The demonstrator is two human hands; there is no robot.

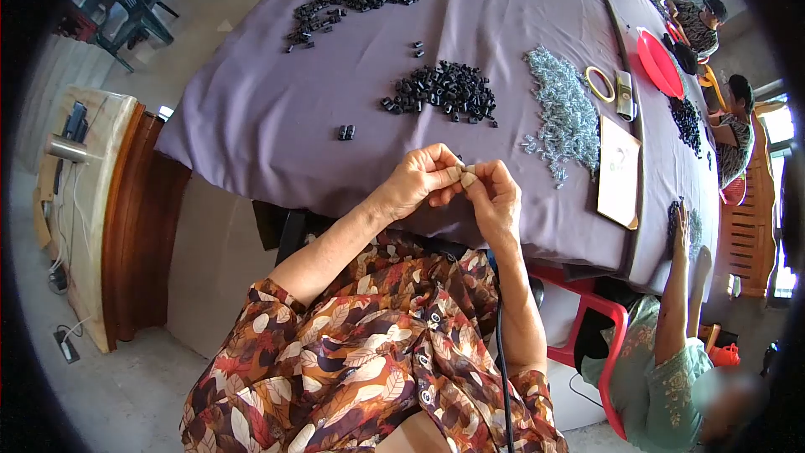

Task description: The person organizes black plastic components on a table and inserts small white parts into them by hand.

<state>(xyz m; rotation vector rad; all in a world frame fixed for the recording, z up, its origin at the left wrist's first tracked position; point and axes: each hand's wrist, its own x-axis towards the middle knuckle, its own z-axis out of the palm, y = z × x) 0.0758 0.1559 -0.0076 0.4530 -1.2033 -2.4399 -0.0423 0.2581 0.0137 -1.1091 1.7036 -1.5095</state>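
My left hand and my right hand meet at the near edge of the table, fingertips pinched together. Something tiny and dark shows between them, mostly covered, and I cannot make out its kind. Just beyond my hands lies a pile of small black plastic pieces. Two more black pieces sit side by side to the left. Right of my hands spreads a heap of small clear plastic pieces.
A grey-purple cloth covers the table, with another black pile farther back. To the right are a tape roll, a flat board and a red basin. Another person's hand rests at the right; more people sit beyond.
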